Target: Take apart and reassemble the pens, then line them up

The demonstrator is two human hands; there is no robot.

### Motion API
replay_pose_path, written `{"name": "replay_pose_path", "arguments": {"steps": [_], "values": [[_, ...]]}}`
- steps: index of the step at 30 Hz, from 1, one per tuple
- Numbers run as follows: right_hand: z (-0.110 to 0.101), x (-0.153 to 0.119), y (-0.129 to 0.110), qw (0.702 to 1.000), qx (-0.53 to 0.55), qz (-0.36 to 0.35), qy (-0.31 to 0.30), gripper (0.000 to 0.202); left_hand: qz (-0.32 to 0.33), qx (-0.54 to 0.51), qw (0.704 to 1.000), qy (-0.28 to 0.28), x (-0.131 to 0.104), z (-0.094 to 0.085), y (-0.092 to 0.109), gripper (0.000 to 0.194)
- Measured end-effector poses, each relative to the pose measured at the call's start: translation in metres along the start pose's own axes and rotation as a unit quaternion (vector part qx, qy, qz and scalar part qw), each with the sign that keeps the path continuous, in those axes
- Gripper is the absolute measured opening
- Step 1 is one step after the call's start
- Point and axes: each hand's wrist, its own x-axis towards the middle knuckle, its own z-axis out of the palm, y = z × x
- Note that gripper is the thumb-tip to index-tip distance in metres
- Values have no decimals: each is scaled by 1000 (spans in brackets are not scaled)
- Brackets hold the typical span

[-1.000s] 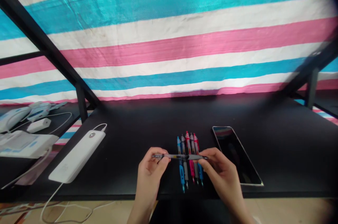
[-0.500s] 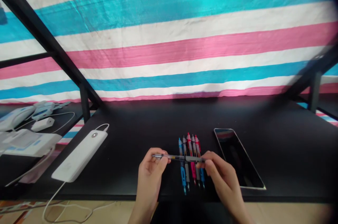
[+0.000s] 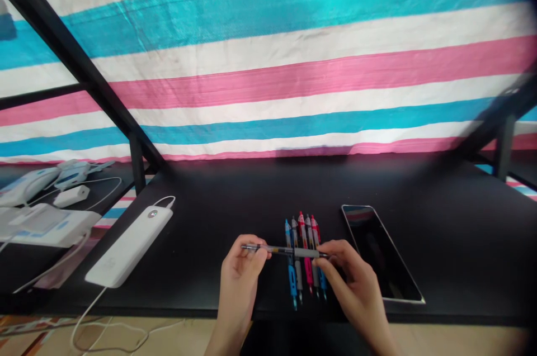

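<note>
Between my two hands a clear-barrelled pen with a grey grip is held level above the black table. My left hand pinches its dark end. Thumb and fingers of my right hand close on the other end, just past the grey grip. Beneath it, several pens lie side by side, among them a blue pen at the left, a red-pink pen in the middle and grey ones. The held pen hides part of the row.
To the right lies a dark-screened smartphone. A white power bank with a cable rests on the left. Beyond it, white devices and a power strip occupy another surface. Black metal bars and a striped sheet rise behind.
The fingers of my right hand have shifted along the pen toward its end, baring more of the grey grip. My left hand keeps its hold. The view has moved slightly.
</note>
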Motion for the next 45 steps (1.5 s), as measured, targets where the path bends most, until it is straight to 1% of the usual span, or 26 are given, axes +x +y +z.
{"name": "replay_pose_path", "arguments": {"steps": [5, 9, 12, 14, 17, 19, 21, 23, 26, 29, 32, 40, 45], "values": [[0, 2, -9, 998, -31, -34, -53, 28, -1, 2, 1000, -3, 0, -2, -2, 18], [1, 3, -13, 997, -38, -51, -51, 36, -6, 2, 1000, 14, 2, -1, -1, 20], [2, 4, -12, 997, -42, -54, -48, 38, 4, -3, 1000, 26, 1, 0, -1, 21], [2, 4, -11, 997, -41, -50, -48, 38, 2, -17, 999, 31, 1, 1, 0, 23], [1, 4, -9, 997, -36, -43, -51, 31, -15, -64, 997, 44, 2, 3, 1, 28], [0, 2, -6, 998, -29, -28, -56, 25, -20, -110, 991, 70, 3, 3, 1, 30], [-1, 0, -3, 998, -14, -10, -56, 25, -20, -157, 982, 104, 5, 2, 2, 34], [-2, -2, 1, 999, 1, 10, -36, 26, -24, -194, 972, 130, 6, 1, 3, 41], [-3, -5, 5, 999, 10, 46, 3, 27, -32, -214, 966, 142, 5, 0, 5, 54], [-2, -6, 5, 998, -1, 64, -2, 29, -35, -202, 970, 131, 3, 1, 6, 54], [-2, -6, 4, 997, -16, 70, -12, 30, -30, -189, 976, 105, 3, 1, 6, 53], [0, -7, 2, 998, -37, 51, -12, 29, -23, -161, 986, 32, 3, 1, 4, 40], [0, -5, -1, 998, -34, 53, -21, 32, -21, -148, 989, -7, 7, 3, 13, 34]]}}
